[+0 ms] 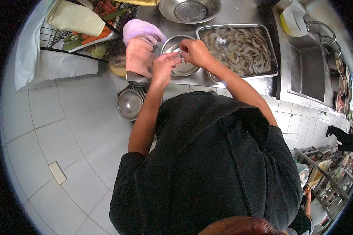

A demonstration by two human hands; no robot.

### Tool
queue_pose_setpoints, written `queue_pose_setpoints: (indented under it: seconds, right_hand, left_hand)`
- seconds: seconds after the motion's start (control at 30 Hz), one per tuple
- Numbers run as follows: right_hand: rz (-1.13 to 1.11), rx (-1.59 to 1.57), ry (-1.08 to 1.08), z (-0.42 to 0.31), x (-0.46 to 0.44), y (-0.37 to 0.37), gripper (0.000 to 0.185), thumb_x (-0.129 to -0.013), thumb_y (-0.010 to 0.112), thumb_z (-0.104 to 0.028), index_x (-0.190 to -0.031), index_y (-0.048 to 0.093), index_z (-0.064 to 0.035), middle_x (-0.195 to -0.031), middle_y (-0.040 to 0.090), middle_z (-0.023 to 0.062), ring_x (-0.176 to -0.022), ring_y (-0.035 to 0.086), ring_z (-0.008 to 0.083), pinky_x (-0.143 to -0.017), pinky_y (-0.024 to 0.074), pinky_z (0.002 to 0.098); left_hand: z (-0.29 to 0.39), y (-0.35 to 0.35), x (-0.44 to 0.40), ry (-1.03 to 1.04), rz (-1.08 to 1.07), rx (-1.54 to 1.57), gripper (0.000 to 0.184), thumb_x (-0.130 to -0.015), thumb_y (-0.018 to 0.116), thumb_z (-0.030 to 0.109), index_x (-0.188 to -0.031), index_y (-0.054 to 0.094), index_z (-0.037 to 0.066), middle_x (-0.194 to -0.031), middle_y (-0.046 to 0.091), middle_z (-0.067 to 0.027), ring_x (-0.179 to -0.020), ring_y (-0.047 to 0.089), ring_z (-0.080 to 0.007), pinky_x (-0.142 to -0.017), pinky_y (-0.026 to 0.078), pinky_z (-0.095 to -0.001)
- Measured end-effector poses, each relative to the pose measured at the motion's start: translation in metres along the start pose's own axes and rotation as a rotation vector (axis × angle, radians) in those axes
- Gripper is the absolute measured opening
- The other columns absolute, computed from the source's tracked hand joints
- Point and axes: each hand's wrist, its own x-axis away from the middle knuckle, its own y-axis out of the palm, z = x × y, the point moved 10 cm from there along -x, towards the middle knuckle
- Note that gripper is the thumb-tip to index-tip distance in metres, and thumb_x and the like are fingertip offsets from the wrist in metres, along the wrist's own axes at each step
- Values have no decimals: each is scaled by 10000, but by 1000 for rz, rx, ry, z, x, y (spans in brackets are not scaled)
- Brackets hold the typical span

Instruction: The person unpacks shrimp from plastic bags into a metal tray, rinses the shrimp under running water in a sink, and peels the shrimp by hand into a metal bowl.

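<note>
Over a round metal bowl, my two hands meet at the fingertips. My left hand is closed in a pinch on a small pale greyish shrimp, mostly hidden by the fingers. Coming from the right, my right hand pinches at the same shrimp with curled fingers. Just beside it stands a rectangular metal tray full of grey unpeeled shrimp in liquid. Some pale matter lies at the bottom of the bowl, too small to make out.
A wide metal basin stands behind the bowl. Pink and purple towels hang at the left, near a vegetable rack. Another metal bowl sits lower down. A sink with a faucet is right. Other people are at far right.
</note>
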Motion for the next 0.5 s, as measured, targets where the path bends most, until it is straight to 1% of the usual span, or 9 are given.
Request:
queue_pose_setpoints:
  seconds: [0.13, 0.2, 0.3, 0.4, 0.5]
  right_hand:
    - [1, 44, 60, 15, -3, 8, 167, -690, 626, -104, -824, 617, -5, -728, 633, 197, -697, 635, 369, -649, 504, 423]
    - [18, 27, 61, 19, -3, 11, 167, -694, 630, -113, -820, 618, -5, -734, 636, 198, -701, 638, 367, -654, 506, 422]
    - [10, 12, 80, 18, -2, 11, 157, -680, 623, -117, -776, 632, 7, -760, 634, 226, -741, 628, 407, -692, 498, 471]
    - [9, 109, 114, 38, -2, 15, 159, -671, 624, -113, -774, 637, 9, -766, 636, 227, -750, 628, 407, -707, 500, 470]
    - [-64, 168, 93, 43, -2, 18, 235, -658, 627, -111, -860, 673, -1, -822, 637, 251, -804, 619, 423, -754, 503, 464]
  left_hand:
    - [11, -8, 8, 97, 66, -190, 338, -810, 651, -7, -1124, 572, -105, -942, 659, -123, -813, 632, -162, -749, 496, -260]
    - [13, -9, 10, 130, 73, -208, 328, -809, 654, -7, -1114, 584, -104, -939, 660, -120, -808, 630, -156, -740, 498, -252]
    - [17, -11, 16, 140, 98, -251, 325, -812, 655, -4, -1115, 591, -104, -936, 661, -119, -808, 628, -150, -734, 499, -246]
    - [23, -16, 21, 177, 131, -226, 322, -821, 650, -2, -1118, 589, -106, -932, 662, -119, -812, 629, -149, -735, 500, -247]
    - [28, -20, 22, 177, 133, -182, 316, -826, 645, -3, -1118, 586, -109, -936, 661, -119, -815, 629, -148, -734, 500, -242]
